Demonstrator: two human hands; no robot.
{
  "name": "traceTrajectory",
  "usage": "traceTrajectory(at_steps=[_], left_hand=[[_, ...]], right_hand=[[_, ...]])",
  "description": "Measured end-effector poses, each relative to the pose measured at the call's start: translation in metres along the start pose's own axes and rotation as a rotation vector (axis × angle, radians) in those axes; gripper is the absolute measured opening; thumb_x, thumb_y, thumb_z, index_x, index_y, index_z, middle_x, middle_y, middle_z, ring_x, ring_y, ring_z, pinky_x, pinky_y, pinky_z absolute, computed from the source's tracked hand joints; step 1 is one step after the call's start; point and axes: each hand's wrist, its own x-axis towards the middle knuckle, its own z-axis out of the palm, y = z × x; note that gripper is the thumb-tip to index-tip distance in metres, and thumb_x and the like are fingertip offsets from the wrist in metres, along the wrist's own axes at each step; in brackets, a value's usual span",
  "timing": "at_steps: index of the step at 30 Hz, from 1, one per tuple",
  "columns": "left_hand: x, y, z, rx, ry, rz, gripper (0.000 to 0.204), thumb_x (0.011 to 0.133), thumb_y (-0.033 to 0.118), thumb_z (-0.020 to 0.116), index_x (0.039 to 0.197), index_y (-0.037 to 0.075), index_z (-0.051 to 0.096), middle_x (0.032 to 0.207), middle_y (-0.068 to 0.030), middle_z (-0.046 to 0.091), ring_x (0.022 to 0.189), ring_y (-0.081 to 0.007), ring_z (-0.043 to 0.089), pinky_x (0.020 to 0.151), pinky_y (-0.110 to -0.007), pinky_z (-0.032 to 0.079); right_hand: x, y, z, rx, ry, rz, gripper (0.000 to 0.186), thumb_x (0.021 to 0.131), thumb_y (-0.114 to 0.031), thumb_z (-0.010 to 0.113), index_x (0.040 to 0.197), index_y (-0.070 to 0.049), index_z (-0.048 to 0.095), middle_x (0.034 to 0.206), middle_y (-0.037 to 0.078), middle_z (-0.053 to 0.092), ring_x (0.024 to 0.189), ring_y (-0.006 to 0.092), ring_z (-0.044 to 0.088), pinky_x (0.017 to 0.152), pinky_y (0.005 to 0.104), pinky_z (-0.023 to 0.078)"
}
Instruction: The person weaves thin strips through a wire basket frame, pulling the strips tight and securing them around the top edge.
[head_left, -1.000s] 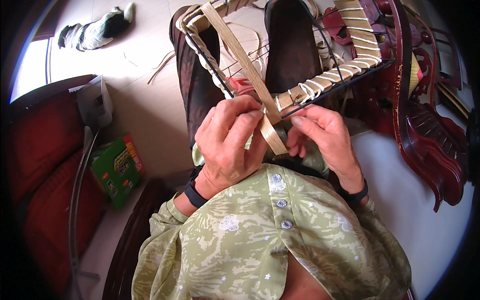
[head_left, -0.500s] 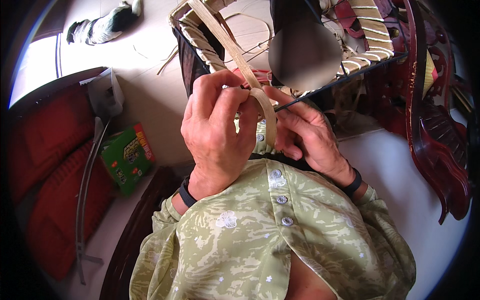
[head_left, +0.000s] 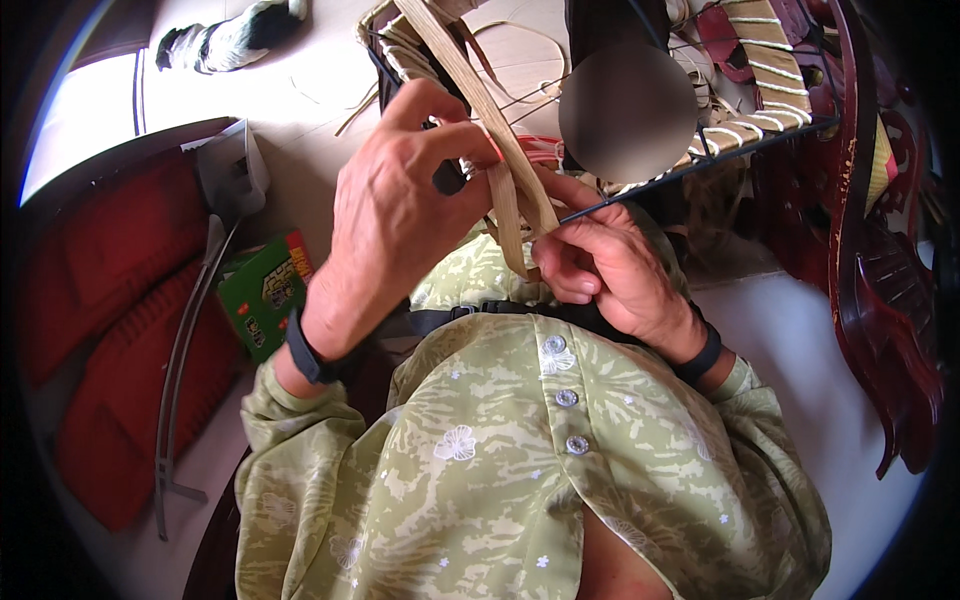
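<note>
A flat, pale tan strip (head_left: 470, 85) runs down from the top of the view and doubles into a loop between my hands. My left hand (head_left: 385, 190) pinches the loop's left side between thumb and forefinger, its other fingers curled. My right hand (head_left: 625, 275) grips the strip's lower bend with thumb and fingers, beside a thin black metal rod of a frame (head_left: 650, 188). The frame's far sides are wrapped in tan material bound with white cord (head_left: 778, 75). A blurred round patch hides part of the frame's middle.
Carved dark red wooden furniture (head_left: 850, 240) stands at the right. On the left are red cushions (head_left: 130, 400), a bent grey metal piece (head_left: 190, 360) and a green box (head_left: 262, 295). A black-and-white animal (head_left: 235, 38) lies on the floor, far left. Loose strips (head_left: 520, 30) lie beyond the frame.
My left hand has shifted left and up, its fingers opening out somewhat. The strip's loop has changed shape and its bend now sits lower, in my right hand's grip. The view has shifted slightly.
</note>
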Motion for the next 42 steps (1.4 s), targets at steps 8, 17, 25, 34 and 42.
traceTrajectory(at_steps=[8,17,25,34,42], left_hand=[[0.026,-0.011,-0.006,0.126,-0.269,0.075,0.011,0.081,0.020,0.074,0.085,0.010,0.076,0.075,-0.0076,0.071,0.070,-0.0289,0.071,0.062,-0.039,0.056],[0.032,0.003,-0.013,0.058,-0.390,-0.054,0.024,0.081,0.021,0.075,0.092,0.000,0.076,0.073,-0.0130,0.069,0.064,-0.0226,0.068,0.062,-0.034,0.054],[0.020,0.000,-0.012,-0.012,-0.320,-0.129,0.020,0.082,0.019,0.073,0.089,0.000,0.075,0.070,-0.0113,0.070,0.063,-0.0206,0.068,0.061,-0.033,0.054],[0.006,-0.008,-0.001,-0.079,-0.160,0.068,0.014,0.086,0.009,0.072,0.096,0.000,0.074,0.085,-0.0107,0.070,0.069,-0.0182,0.067,0.063,-0.032,0.053],[-0.010,0.001,0.010,0.053,0.127,0.141,0.015,0.084,0.017,0.077,0.096,0.009,0.071,0.095,-0.0052,0.065,0.070,-0.0261,0.066,0.063,-0.036,0.053]], right_hand=[[0.006,0.002,-0.004,-0.040,-0.034,0.013,0.045,0.101,-0.006,0.050,0.146,-0.008,0.050,0.075,0.007,0.066,0.048,0.0048,0.042,0.046,0.0201,0.036],[-0.004,0.016,0.001,-0.607,0.237,-0.264,0.011,0.103,-0.012,0.058,0.108,-0.004,0.064,0.075,0.005,0.070,0.046,0.0064,0.054,0.043,0.0228,0.040],[-0.020,0.022,0.012,-1.266,0.461,-0.677,0.009,0.094,-0.008,0.068,0.100,-0.003,0.063,0.082,0.016,0.069,0.076,0.0383,0.069,0.060,0.0417,0.053],[-0.025,0.010,0.007,-1.372,0.386,-0.688,0.011,0.093,-0.013,0.070,0.094,-0.005,0.063,0.080,0.013,0.068,0.069,0.0341,0.068,0.058,0.0413,0.051],[-0.053,-0.005,0.003,-1.774,0.352,-0.868,0.021,0.072,-0.012,0.083,0.081,-0.008,0.064,0.094,0.005,0.058,0.079,0.0238,0.060,0.062,0.0368,0.050]])
